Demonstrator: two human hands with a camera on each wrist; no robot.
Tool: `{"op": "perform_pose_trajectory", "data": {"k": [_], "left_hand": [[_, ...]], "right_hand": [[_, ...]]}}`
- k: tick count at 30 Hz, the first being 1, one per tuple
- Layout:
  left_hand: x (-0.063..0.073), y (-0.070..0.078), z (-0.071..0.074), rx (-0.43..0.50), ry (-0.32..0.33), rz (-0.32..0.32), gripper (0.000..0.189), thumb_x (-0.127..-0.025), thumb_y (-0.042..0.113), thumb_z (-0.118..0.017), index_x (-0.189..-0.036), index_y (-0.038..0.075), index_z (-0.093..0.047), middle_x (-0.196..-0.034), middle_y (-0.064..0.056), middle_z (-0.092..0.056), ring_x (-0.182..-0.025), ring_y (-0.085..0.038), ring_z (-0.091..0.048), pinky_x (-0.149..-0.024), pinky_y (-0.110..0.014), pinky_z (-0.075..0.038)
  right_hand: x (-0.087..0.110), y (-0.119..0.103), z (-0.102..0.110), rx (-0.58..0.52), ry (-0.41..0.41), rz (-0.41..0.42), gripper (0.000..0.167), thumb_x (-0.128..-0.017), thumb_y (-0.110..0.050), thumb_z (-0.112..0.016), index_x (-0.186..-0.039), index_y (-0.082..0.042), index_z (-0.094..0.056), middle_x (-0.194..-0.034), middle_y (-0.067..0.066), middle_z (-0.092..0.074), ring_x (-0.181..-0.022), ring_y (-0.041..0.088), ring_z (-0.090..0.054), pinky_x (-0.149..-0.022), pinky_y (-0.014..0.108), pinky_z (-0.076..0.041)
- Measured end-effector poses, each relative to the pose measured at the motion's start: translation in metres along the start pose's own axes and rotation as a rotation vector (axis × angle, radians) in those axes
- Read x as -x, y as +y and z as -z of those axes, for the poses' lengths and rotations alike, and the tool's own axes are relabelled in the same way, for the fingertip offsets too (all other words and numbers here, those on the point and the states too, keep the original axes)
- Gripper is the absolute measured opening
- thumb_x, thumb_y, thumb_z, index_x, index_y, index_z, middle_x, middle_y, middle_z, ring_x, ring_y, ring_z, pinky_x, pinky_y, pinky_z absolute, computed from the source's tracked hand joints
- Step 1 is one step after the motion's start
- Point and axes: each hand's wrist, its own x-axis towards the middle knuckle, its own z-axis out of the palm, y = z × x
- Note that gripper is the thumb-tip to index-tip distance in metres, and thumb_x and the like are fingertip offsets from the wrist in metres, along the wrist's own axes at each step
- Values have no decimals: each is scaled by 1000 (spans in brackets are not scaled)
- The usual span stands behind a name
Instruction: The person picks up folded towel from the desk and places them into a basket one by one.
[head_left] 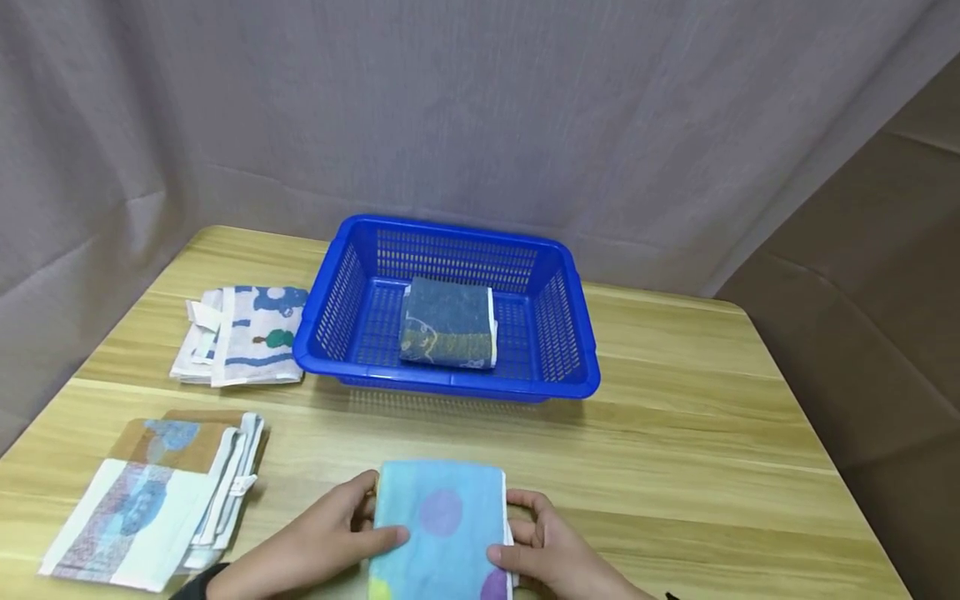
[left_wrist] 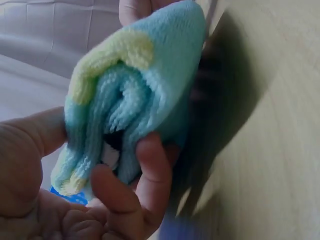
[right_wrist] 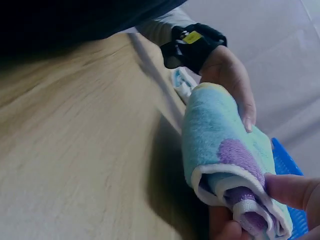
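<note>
A folded light-blue towel (head_left: pixel 442 521) with purple and yellow dots is held near the table's front edge. My left hand (head_left: pixel 322 533) grips its left side, thumb on top and fingers beneath. At the right side my right hand (head_left: pixel 558 546) pinches it the same way. The left wrist view shows the towel's (left_wrist: pixel 165 65) rolled layers between thumb and fingers. White-edged folds of the towel (right_wrist: pixel 215 135) face the right hand in the right wrist view. Beyond the hands stands a blue plastic basket (head_left: pixel 450 382) with a folded dark grey-green towel (head_left: pixel 450 321) lying in it.
Left of the basket lies a folded white towel (head_left: pixel 258 342) with blue and green figures, close against the basket's side. A folded brown and white towel (head_left: pixel 142 500) lies at the front left, near my left forearm. A grey curtain (head_left: pixel 480 108) hangs behind the wooden table (head_left: pixel 690 450).
</note>
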Motion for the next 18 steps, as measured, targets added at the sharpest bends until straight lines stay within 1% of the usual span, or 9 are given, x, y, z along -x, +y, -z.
{"op": "perform_pose_trajectory", "data": {"k": [1, 3, 6, 8, 9, 10, 13, 16, 18], "left_hand": [[0, 1, -1, 28, -8, -6, 34, -96, 25, -65, -97, 1, -41, -70, 2, -39, -58, -3, -32, -54, -21, -30], [0, 1, -2, 104, -18, -23, 37, -97, 22, -65, -101, -1, -36, -76, 0, -52, -62, -1, -46, -58, -19, -40], [0, -1, -4, 216, -31, -48, 43, -97, 16, -63, -115, -6, -30, -95, -13, -68, -76, -6, -65, -69, -21, -53], [-1, -2, -6, 307, -43, -47, 55, -97, 12, -62, -129, -10, -23, -110, -24, -70, -89, -14, -72, -76, -27, -58], [-1, -2, -6, 332, -48, -46, 62, -97, 12, -62, -134, -13, -19, -112, -26, -69, -90, -15, -72, -77, -27, -58], [-1, -3, -7, 360, -58, -40, 67, -97, 11, -62, -139, -14, -16, -113, -27, -69, -91, -16, -72, -78, -27, -58], [0, -3, -7, 459, -113, -10, 75, -97, 11, -63, -146, -16, -13, -118, -26, -68, -97, -19, -72, -81, -29, -59], [0, -3, -8, 485, -148, 7, 77, -95, 9, -65, -149, -15, -15, -120, -24, -68, -99, -21, -72, -83, -30, -58], [0, -3, -8, 483, -148, 24, 81, -94, 10, -67, -149, -14, -14, -121, -23, -68, -102, -21, -71, -86, -30, -58]], "right_hand": [[0, -1, 1, -9, -7, 2, 85, -94, -12, -66, -145, 12, -2, -120, 7, -68, -101, 17, -69, -85, 32, -58], [1, -2, 3, -32, -52, 14, 82, -95, -10, -65, -145, 16, -6, -121, 6, -68, -102, 16, -69, -86, 31, -57], [3, -4, 4, -61, -162, 23, 60, -97, -7, -60, -141, 17, -27, -119, 5, -70, -102, 15, -70, -86, 27, -57], [4, -4, 5, -68, -218, 26, 45, -98, -6, -55, -136, 14, -40, -117, 6, -71, -103, 15, -70, -86, 26, -57], [4, -4, 5, -66, -240, 24, 40, -100, -7, -52, -135, 11, -44, -117, 5, -71, -103, 15, -70, -86, 27, -57], [5, -4, 4, -60, -240, 22, 38, -101, -8, -50, -134, 9, -47, -116, 6, -72, -102, 15, -71, -85, 27, -57], [6, -1, 3, -29, -188, 14, 41, -104, -15, -48, -137, 8, -45, -113, 4, -72, -98, 15, -71, -82, 28, -58], [7, 2, 2, -2, -138, 0, 49, -105, -22, -48, -142, 9, -38, -111, 4, -72, -95, 15, -72, -79, 28, -59], [7, 2, 1, -9, -136, -4, 49, -105, -21, -48, -143, 8, -37, -113, 4, -72, -97, 15, -72, -80, 28, -59]]}}
